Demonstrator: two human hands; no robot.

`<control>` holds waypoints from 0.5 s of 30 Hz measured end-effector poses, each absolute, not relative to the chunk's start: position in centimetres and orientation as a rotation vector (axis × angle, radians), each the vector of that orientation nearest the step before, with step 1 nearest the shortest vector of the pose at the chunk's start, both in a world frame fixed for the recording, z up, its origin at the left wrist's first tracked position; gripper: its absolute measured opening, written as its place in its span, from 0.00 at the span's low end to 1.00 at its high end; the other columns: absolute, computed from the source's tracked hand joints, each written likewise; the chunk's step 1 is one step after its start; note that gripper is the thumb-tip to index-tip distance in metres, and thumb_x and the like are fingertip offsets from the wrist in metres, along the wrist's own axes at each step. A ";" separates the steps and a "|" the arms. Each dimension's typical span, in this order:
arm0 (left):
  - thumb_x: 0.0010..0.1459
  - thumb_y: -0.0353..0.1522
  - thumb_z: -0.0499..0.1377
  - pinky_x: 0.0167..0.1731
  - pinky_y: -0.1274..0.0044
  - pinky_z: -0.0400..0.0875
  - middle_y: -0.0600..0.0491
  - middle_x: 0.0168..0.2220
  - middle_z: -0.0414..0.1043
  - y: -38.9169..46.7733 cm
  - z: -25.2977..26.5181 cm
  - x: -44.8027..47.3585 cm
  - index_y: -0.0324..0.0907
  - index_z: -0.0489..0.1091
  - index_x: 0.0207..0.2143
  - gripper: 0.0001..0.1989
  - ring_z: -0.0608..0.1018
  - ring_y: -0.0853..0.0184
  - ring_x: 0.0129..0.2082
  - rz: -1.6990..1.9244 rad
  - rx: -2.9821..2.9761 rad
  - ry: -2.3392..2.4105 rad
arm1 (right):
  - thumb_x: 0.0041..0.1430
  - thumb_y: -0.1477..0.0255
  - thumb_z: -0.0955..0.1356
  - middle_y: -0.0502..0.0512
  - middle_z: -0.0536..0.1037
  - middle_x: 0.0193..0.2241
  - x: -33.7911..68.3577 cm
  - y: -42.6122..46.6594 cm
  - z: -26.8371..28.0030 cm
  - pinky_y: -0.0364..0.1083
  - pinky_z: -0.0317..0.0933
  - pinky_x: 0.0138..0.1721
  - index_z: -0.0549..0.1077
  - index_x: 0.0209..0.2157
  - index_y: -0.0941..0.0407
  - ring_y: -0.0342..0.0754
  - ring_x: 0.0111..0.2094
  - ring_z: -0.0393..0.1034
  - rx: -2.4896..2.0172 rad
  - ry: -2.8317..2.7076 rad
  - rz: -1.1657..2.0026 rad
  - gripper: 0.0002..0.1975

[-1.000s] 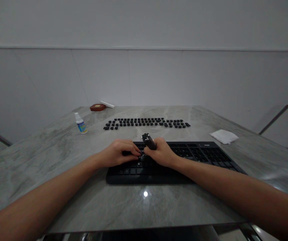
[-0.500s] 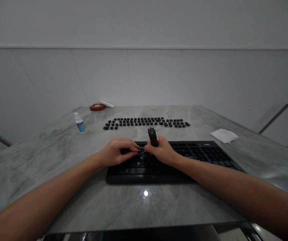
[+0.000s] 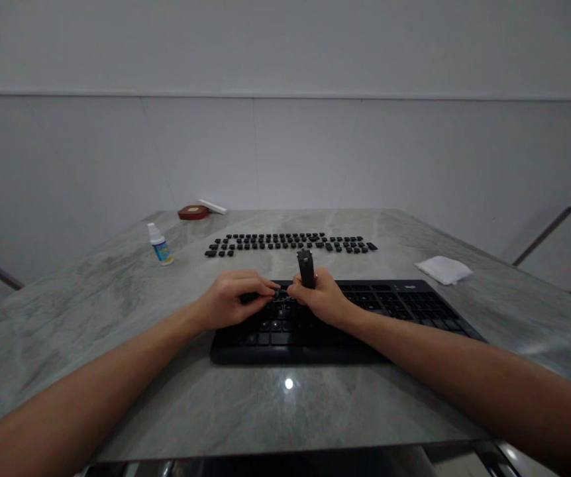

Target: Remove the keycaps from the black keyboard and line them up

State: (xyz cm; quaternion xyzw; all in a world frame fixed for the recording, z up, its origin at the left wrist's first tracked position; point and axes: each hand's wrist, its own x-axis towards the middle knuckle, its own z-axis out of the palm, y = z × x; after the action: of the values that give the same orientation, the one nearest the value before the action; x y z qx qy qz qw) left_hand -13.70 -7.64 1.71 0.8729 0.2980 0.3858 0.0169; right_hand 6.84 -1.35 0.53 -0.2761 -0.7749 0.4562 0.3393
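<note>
A black keyboard (image 3: 285, 353) lies near the front of the table, with many of its keycaps off. Over its middle, my right hand (image 3: 326, 299) is wrapped round the black handle of a keycap puller (image 3: 306, 268), which stands nearly upright. Thin wires of the puller reach left, close above the keys. At their end the fingers of my left hand (image 3: 233, 298) are pinched together on a small dark keycap (image 3: 277, 291), mostly covered by the fingertips. Behind the keyboard, loose black keycaps (image 3: 280, 245) sit in several rows.
A small spray bottle (image 3: 161, 250) with a blue label stands at the left. Farther back are a reddish-brown case (image 3: 193, 212) and a white flat strip (image 3: 212, 206). A folded white cloth (image 3: 443, 269) rests at the right, on the grey marbled table (image 3: 191, 411).
My right hand and the puller have shifted slightly to the right, away from my left fingertips. A small dark keycap now shows at those fingertips.
</note>
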 end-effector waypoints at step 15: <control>0.57 0.28 0.61 0.38 0.77 0.76 0.50 0.34 0.80 -7.7 1.5 -14.1 0.39 0.76 0.35 0.04 0.81 0.68 0.34 1.200 2.374 1.189 | 0.46 0.67 0.65 0.44 0.54 0.12 6.7 -1.5 0.8 0.43 0.44 0.21 0.56 0.12 0.55 0.38 0.18 0.47 -0.690 -1.930 1.245 0.16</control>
State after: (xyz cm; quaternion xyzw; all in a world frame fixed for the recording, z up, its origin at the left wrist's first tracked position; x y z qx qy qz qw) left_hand -14.07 -7.70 1.54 0.8094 0.4053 0.4094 0.1139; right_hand 6.70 -1.48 0.79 -0.2680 -0.7497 0.4838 0.3633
